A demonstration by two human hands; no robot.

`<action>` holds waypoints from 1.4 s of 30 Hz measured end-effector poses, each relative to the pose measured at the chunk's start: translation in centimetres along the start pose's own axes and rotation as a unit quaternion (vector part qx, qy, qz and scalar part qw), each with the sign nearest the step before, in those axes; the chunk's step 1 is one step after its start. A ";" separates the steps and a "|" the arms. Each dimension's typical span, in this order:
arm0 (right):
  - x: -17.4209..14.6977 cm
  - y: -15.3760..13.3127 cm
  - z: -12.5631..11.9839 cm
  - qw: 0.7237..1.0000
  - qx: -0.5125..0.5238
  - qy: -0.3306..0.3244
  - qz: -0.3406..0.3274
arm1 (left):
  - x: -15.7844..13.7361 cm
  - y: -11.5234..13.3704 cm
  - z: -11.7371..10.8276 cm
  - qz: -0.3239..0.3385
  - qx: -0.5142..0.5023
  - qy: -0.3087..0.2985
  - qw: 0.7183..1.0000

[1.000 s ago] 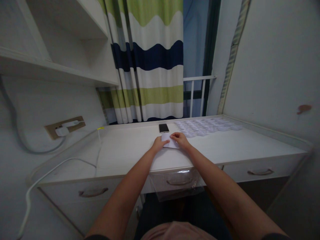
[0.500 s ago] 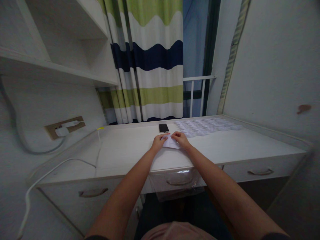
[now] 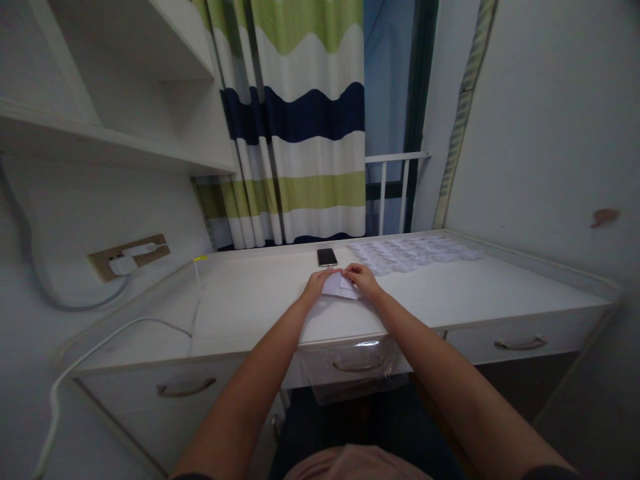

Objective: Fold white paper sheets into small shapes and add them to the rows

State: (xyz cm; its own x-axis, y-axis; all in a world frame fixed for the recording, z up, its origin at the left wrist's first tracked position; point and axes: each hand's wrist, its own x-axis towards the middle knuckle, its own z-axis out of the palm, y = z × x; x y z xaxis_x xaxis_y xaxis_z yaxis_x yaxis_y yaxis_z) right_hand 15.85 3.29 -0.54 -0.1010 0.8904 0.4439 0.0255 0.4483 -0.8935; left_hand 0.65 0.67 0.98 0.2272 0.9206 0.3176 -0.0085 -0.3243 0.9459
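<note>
Both hands are at a small sheet of white paper (image 3: 336,287) near the middle of the white desk. A folded flap shows on the paper's right part. My left hand (image 3: 315,285) grips its upper left edge, fingers closed along the top. My right hand (image 3: 362,277) pinches the upper right part, thumb and forefinger together. Just beyond the fingers lies a black-screened phone (image 3: 327,257). Rows of small folded white paper pieces (image 3: 413,252) are spread behind and to the right of my right hand.
The white desk (image 3: 250,293) has drawers with metal handles, and clear plastic (image 3: 350,380) hangs over its front edge. A white cable (image 3: 120,327) crosses the left side. Shelves (image 3: 115,150) overhang the left; a striped curtain (image 3: 315,160) hangs behind.
The paper between my hands now shows a flap folded over on its right part. Both hands have stayed nearly in place, and the view has shifted very slightly.
</note>
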 end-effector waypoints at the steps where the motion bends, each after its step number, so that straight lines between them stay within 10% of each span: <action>1: -0.1 -0.1 0.0 1.000 -0.004 -0.007 -0.008 | 0.0 0.0 0.0 -0.032 -0.025 -0.001 0.999; 42: -0.5 -0.9 0.1 0.995 -0.067 -0.076 -0.008 | -0.3 -0.4 -0.2 -0.048 0.151 -0.037 0.987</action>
State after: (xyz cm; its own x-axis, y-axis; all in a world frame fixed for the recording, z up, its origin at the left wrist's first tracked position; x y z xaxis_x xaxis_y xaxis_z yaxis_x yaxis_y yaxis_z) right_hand 15.74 2.42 0.00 -0.2512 0.8654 0.4336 0.1530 0.4778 -0.8650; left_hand 0.44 0.60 0.49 0.2835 0.9354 0.2115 0.3050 -0.2971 0.9048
